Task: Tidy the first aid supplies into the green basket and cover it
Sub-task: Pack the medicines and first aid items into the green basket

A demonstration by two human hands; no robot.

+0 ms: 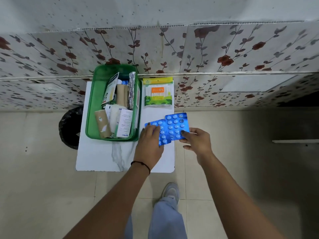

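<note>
A green basket point(90, 107) stands on the left of a small white table point(103, 156), holding bandage rolls, boxes, leaflets and a foil strip. Right of it lies a pack of cotton swabs point(158, 94). Two blue blister strips of tablets sit near the table's right front. My right hand point(196, 142) pinches the lower right corner of the right blister strip point(176, 125), which overlaps the other. My left hand point(150, 144) lies palm down on the left blister strip point(163, 133), fingers over its left half. No cover for the basket is in view.
A black bin lined with a bag point(69, 127) stands on the floor at the table's left. A floral-papered wall ledge point(224, 74) runs behind the table. My leg and shoe point(170, 192) are on the tiled floor just before the table.
</note>
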